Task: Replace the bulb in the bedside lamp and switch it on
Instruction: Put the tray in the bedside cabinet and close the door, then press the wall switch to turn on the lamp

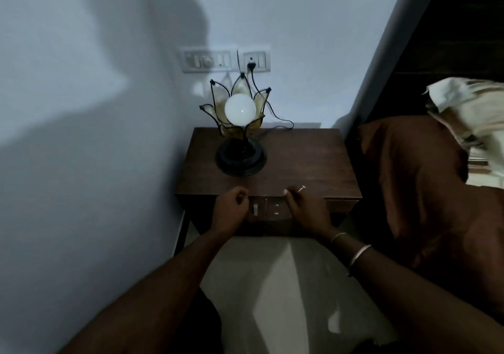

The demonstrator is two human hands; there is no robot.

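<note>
A lotus-shaped bedside lamp point(241, 146) with amber petals and a round black base stands at the back left of a dark wooden bedside table point(305, 160). A round white bulb point(240, 109) sits in it, unlit. The lamp's black cord runs up to a plug point(251, 65) in the wall socket. My left hand point(231, 206) is curled into a loose fist at the table's front edge and holds nothing. My right hand point(302, 207) lies beside it with its fingers bent over the same edge. A small shiny bit shows at its fingertips, and I cannot tell what it is.
A switch panel point(207, 60) is on the pale wall behind the lamp. Drawer fronts with small metal handles point(255, 210) sit under the tabletop between my hands. A bed with a brown pillow point(414, 190) and a light cloth point(471, 113) is at the right.
</note>
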